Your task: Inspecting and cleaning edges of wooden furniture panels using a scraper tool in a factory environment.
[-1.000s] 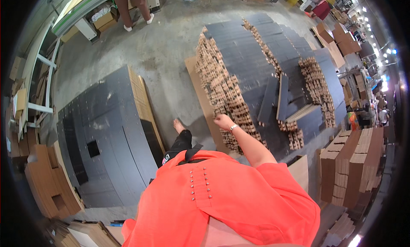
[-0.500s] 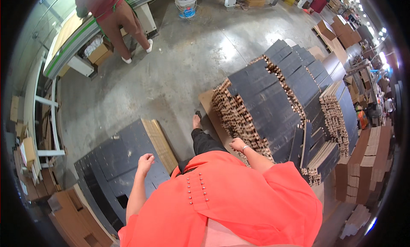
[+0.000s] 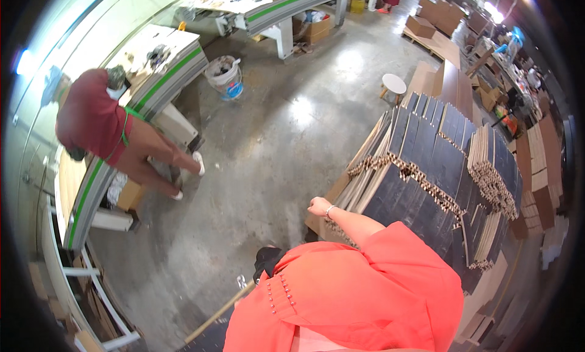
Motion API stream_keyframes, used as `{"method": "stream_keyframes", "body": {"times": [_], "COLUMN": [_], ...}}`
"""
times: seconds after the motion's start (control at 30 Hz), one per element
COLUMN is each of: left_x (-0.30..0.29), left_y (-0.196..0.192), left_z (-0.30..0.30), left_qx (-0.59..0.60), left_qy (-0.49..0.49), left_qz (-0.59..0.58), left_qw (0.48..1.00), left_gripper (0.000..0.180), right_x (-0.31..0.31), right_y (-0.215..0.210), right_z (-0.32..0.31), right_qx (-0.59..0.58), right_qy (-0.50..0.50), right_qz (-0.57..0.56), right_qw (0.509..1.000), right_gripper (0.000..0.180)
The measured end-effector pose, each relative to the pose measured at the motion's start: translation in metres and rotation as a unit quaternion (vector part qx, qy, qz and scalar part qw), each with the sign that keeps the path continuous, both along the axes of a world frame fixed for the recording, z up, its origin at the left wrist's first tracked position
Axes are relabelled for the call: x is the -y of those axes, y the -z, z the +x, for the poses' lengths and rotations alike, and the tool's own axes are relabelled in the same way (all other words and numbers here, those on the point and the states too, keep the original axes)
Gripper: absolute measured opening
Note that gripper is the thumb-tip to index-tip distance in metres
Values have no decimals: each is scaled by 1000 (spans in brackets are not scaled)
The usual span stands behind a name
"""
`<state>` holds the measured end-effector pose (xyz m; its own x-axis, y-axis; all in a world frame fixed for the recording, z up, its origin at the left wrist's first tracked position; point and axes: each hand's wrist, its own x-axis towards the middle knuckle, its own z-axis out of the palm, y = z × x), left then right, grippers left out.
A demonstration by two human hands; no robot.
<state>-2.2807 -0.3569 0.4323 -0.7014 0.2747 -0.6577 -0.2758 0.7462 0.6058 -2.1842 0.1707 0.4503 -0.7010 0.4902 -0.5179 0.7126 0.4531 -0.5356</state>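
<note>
My right hand (image 3: 319, 207), with a bracelet at the wrist, hangs out in front of me with its fingers curled in. I see nothing in it. Nearest to it is a big stack of dark grey boards (image 3: 407, 197) with pale wood-coloured edges, on my right; the hand appears apart from it. My left hand is out of the picture. Part of a lower stack of dark boards (image 3: 213, 335) shows at the bottom edge, mostly hidden by my orange top.
A co-worker in a maroon top (image 3: 91, 114) leans over a green-striped workbench (image 3: 173, 78) at left. Beside that bench stands a white bucket (image 3: 223, 78). A round stool (image 3: 393, 84) is beyond the board stack, with cardboard boxes (image 3: 442, 16) farther back. Concrete floor (image 3: 268, 151) runs between.
My view has moved forward and swung left. The low stack has slid toward the bottom edge, and the co-worker and bench show more fully. My left hand has left the view.
</note>
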Motion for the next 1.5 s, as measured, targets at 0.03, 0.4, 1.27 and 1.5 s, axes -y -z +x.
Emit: {"method": "stream_keyframes", "body": {"times": [0.03,0.4,1.27,1.5], "left_x": [-11,-178,-842,-1029], "left_y": [5,-36,56,106], "left_z": [-31,-444,-648,-713], "left_qx": [2,17,51,-34], "left_qy": [0,71,462,542], "left_qz": [2,-4,-25,-59], "left_qw": [1000,997,885,838], "left_gripper": [21,14,27,25], "right_x": [-8,-39,-523,-654], "right_y": [-2,74,-47,-43], "right_z": [-21,-43,-211,-227], "right_qx": [-16,37,-22,-63], "right_qy": [30,164,513,507], "right_qz": [-31,90,2,0], "right_qw": [999,982,858,860], "right_gripper": [31,26,33,31]}}
